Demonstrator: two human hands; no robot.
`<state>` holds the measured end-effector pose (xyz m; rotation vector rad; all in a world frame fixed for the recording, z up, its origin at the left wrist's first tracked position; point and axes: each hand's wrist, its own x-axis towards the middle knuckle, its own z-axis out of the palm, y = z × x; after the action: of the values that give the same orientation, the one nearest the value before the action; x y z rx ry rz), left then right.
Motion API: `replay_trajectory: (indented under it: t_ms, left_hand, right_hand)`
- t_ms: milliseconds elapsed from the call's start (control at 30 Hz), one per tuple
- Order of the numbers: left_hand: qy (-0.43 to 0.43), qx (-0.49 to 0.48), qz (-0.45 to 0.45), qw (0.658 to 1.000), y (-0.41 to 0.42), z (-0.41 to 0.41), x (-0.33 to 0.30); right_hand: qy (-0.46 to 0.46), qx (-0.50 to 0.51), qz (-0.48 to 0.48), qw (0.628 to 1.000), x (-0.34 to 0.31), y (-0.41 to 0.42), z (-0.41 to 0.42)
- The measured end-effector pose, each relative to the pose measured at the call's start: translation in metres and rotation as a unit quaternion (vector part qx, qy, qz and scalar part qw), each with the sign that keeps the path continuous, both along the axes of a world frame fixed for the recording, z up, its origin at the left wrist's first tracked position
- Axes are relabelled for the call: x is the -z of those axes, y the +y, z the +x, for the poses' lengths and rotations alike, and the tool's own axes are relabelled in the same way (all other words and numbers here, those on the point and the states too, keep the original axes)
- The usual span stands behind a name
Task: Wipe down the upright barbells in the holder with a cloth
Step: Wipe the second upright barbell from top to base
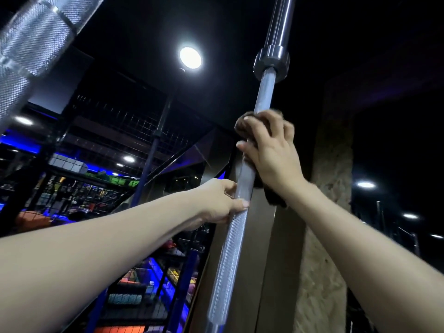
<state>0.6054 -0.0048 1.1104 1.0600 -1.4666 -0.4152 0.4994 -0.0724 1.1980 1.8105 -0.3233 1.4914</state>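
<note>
Steel barbell point(236, 207) upright, centre frame | right hand point(269, 152) wraps dark cloth point(274, 198) round the shaft — below the collar point(271, 62) | left hand point(219, 200) grips bare knurling lower down (second barbell point(31, 51) near, top left)

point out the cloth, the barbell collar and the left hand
cloth point(276, 197): head view, dark bunch hanging below the right hand's wrist
barbell collar point(271, 60): head view, wide dark ring above the shaft
left hand point(219, 201): head view, back of the hand beside the shaft
</note>
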Motion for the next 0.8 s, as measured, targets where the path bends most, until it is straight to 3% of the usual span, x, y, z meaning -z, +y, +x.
replay_trajectory:
  t_ms: [100, 333, 567, 700, 800]
  left_hand:
    - [-0.005, -0.003, 0.003, 1.0, -0.002, 0.0, -0.001]
    - [-0.005, 0.004, -0.003, 1.0, 0.0, 0.002, 0.0]
    - [-0.013, -0.001, -0.003, 1.0, -0.003, 0.005, 0.0]
    - [-0.012, -0.015, 0.003, 1.0, -0.003, 0.007, 0.0]
    - [-0.021, -0.036, 0.001, 0.999, 0.001, 0.002, 0.0]
  right_hand:
    - [-0.015, 0.017, 0.037, 0.999, -0.024, 0.005, 0.002]
    - [0.021, -0.008, -0.037, 0.999, 0.038, -0.01, 0.0]
    - [-0.016, 0.031, 0.026, 0.999, -0.051, 0.006, 0.006]
    - [-0.035, -0.001, 0.045, 0.998, -0.02, 0.005, 0.011]
    - [0.003, -0.014, 0.062, 0.998, 0.009, 0.007, 0.005]
